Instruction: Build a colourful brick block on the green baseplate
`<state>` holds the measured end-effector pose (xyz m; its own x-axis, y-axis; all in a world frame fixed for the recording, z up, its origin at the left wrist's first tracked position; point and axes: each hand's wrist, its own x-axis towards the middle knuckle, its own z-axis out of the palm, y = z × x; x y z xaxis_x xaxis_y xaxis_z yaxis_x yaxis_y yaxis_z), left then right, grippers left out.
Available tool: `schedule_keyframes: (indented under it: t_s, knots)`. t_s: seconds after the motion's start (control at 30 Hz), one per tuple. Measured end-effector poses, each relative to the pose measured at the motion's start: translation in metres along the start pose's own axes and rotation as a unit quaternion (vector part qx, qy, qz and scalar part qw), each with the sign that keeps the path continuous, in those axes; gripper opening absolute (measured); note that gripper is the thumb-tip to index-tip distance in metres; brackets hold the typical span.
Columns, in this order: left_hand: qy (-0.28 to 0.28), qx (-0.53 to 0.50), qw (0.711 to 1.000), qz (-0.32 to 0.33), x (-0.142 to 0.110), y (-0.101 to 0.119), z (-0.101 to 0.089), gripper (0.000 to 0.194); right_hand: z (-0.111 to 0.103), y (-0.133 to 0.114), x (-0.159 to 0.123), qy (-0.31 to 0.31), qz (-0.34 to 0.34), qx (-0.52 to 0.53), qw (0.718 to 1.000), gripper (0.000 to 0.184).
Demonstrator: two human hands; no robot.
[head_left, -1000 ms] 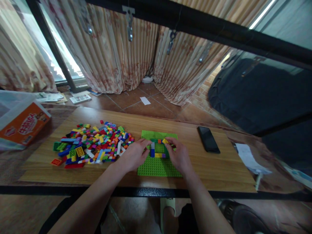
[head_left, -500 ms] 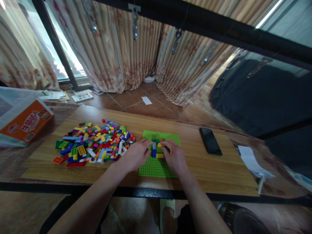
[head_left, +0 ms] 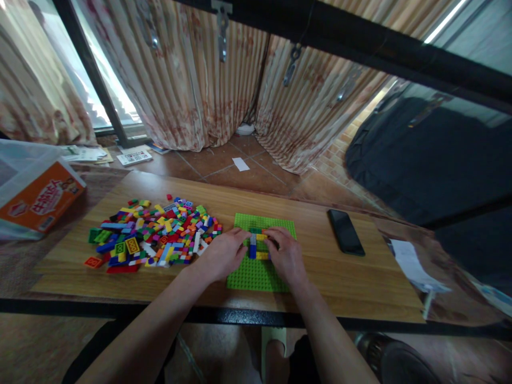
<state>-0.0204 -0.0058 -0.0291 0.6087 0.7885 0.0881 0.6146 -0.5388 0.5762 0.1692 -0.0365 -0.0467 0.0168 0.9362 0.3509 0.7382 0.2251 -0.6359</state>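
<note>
A green baseplate (head_left: 256, 274) lies on the wooden table (head_left: 340, 277) in front of me. On it stands a small frame of coloured bricks (head_left: 256, 246), blue and white on the left side, yellow along the near edge. My left hand (head_left: 222, 255) rests on the plate's left edge, fingers curled against the frame. My right hand (head_left: 285, 256) covers the frame's right side, its fingertips pressed on a yellow brick (head_left: 262, 237) at the far edge. A heap of loose coloured bricks (head_left: 154, 237) lies to the left of the plate.
A black phone (head_left: 345, 231) lies flat to the right of the plate. An orange box in a clear plastic tub (head_left: 34, 200) stands at the far left. White papers (head_left: 412, 262) lie past the table's right end. Curtains hang behind, over a tiled floor.
My right hand has moved left over the frame, carrying the yellow brick from the far right corner toward the middle of the far edge. My left hand has stayed put.
</note>
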Motion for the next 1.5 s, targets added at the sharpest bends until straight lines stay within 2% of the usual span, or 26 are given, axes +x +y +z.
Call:
schedule_keyframes:
  t_s: [0.3, 0.5, 0.7, 0.9, 1.27, 1.5]
  knots:
    - [0.012, 0.009, 1.0, 0.0, -0.001, 0.005, 0.002, 0.033, 0.0, 0.001, 0.001, 0.04, 0.008, 0.002, 0.999, 0.015]
    - [0.013, 0.047, 0.999, -0.005, -0.002, 0.013, 0.004, 0.034, -0.003, 0.014, 0.005, 0.105, 0.095, -0.02, 0.99, 0.019]
    - [0.03, 0.135, 0.99, 0.0, -0.004, 0.02, 0.019, 0.049, 0.004, 0.018, 0.004, 0.089, 0.11, -0.046, 0.989, 0.033]
    - [0.048, 0.182, 0.982, -0.012, -0.005, 0.025, 0.031, 0.049, 0.011, 0.017, 0.003, 0.083, 0.117, -0.093, 0.985, 0.034]
    - [0.04, 0.2, 0.977, -0.053, -0.003, 0.037, 0.032, 0.046, 0.012, 0.01, 0.006, 0.078, 0.166, -0.087, 0.979, 0.029]
    - [0.03, 0.207, 0.976, -0.063, -0.001, 0.042, 0.03, 0.046, 0.012, 0.007, 0.005, 0.054, 0.176, -0.101, 0.978, 0.027]
